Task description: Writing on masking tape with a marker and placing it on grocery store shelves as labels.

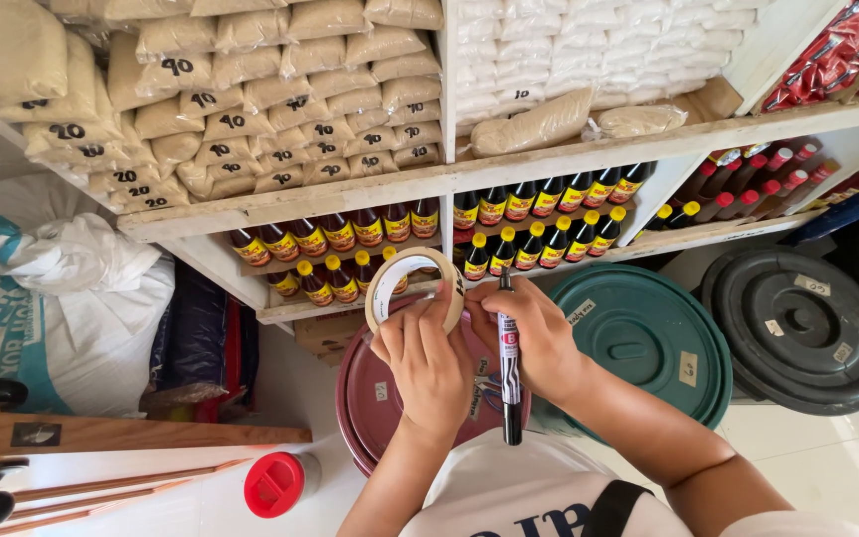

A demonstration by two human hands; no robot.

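Note:
My left hand (428,360) holds a roll of beige masking tape (412,280) upright by its lower rim, at the middle of the head view. My right hand (539,338) sits right beside it, fingers touching the tape's right edge. A black marker pen (509,370) with a white label lies clamped in my right hand, its tip pointing up. Both hands hover above a maroon round bin lid (375,403).
White shelves (290,199) carry bagged rice or sugar above and rows of dark sauce bottles (534,244) below. A green bin lid (648,338) and black bin lid (797,323) lie right. White sacks (72,298) stand left; a red-capped jar (275,484) sits low.

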